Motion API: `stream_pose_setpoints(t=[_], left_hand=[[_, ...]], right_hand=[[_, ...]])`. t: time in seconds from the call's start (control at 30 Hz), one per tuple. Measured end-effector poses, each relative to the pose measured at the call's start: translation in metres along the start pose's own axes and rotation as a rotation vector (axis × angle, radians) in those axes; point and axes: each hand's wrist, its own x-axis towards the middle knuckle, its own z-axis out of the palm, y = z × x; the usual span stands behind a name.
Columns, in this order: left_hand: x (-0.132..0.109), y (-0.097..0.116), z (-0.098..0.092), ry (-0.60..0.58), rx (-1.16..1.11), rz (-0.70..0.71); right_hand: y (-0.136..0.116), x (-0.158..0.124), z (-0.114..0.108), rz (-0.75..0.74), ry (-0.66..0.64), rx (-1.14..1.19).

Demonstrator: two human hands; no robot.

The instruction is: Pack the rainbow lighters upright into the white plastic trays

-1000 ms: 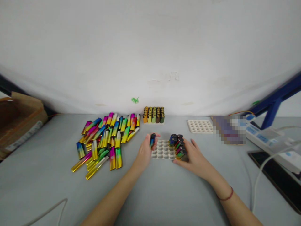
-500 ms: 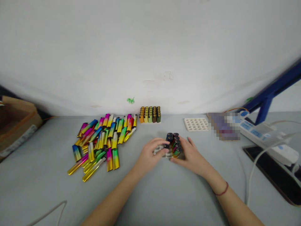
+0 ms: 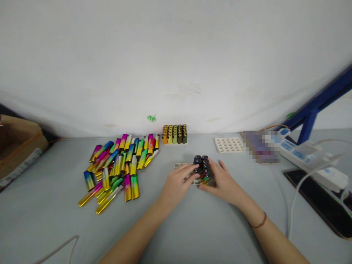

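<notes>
A white holed tray [image 3: 180,167] lies in the middle of the grey table [image 3: 192,227], with several dark-capped lighters [image 3: 202,165] standing upright in its right side. My left hand [image 3: 177,183] pinches a lighter [image 3: 195,171] at the left edge of that standing group, over the tray. My right hand [image 3: 222,181] rests against the right side of the group, fingers curled round the lighters and the tray's edge. To the left lies a loose pile of shiny rainbow-coloured lighters [image 3: 118,165].
A filled block of orange, yellow and green lighters [image 3: 175,134] stands by the wall. A bare white holed tray [image 3: 229,145] lies to its right. A power strip [image 3: 310,161], white cables and a dark tablet [image 3: 321,198] sit at right; a cardboard box [image 3: 16,146] at far left.
My left hand carried a lighter from above the tray's left side rightwards to the standing group and now presses it in there. My right hand stayed against the group.
</notes>
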Motion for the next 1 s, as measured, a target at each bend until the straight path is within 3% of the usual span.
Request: stream_pose_setpoints(t=[0.13,0.3,0.53,0.67,0.87,1.0], left_hand=[[0.000,0.001,0.004,0.028,0.022,-0.057],[0.003,0.001,0.005,0.064,0.057,-0.023],[0.004,0.000,0.003,0.013,0.118,-0.071],[0.007,-0.008,-0.020,0.055,0.333,-0.043],[0.009,-0.027,-0.074,0.267,0.923,-0.302],[0.012,-0.036,-0.090,0.364,1.074,-0.363]], right_hand=[[-0.001,0.000,-0.001,-0.001,-0.002,-0.002],[-0.001,0.000,-0.001,-0.003,0.005,0.008],[0.002,0.000,0.001,0.004,-0.009,-0.016],[0.003,-0.001,0.001,-0.007,0.005,-0.017],[0.005,-0.002,0.004,-0.019,0.018,-0.025],[0.007,-0.002,0.005,-0.017,0.018,-0.028]])
